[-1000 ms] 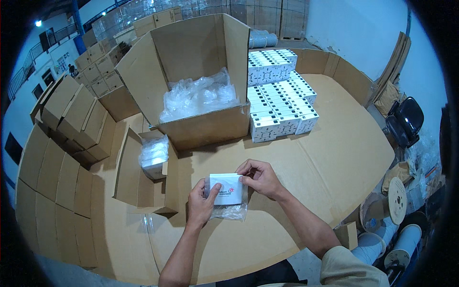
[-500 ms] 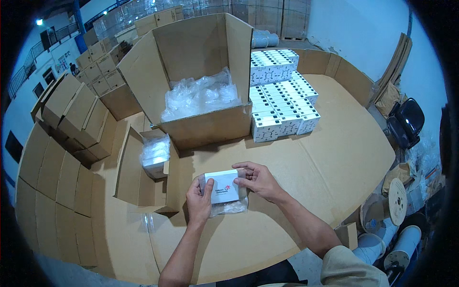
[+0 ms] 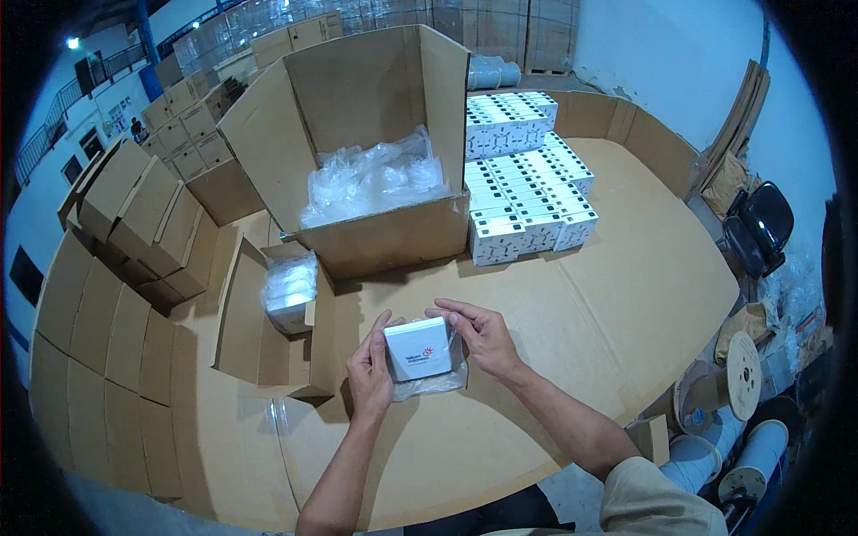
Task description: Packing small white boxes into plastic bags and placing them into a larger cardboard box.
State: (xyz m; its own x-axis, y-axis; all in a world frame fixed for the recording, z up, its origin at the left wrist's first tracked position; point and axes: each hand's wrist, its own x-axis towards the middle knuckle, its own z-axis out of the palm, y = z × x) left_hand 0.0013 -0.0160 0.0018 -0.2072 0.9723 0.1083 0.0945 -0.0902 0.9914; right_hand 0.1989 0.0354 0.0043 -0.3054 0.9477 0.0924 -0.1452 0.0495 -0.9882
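A small flat white box [image 3: 417, 349] with a red mark and dark print on its face sits in front of me above the cardboard table. Clear plastic wrapping [image 3: 431, 384] shows below it and along its right side. My left hand [image 3: 368, 364] is closed on the box's left edge, thumb upright along the side. At the upper right corner, my right hand [image 3: 485, 339] pinches the clear wrapping, its index finger stretched over the top edge. The fingertips behind the box are hidden.
Beyond stands a big open carton [image 3: 384, 237] full of clear plastic bags [image 3: 375, 179]. Left of my hands, a smaller open carton [image 3: 239, 322] holds wrapped white boxes [image 3: 290, 290]. White printed boxes [image 3: 532, 201] are stacked at right. Folded cartons [image 3: 147, 210] line the left edge.
The white box has tilted up and shifted slightly right. My left thumb has moved from the box's face to its edge, and the right thumb has come off its face.
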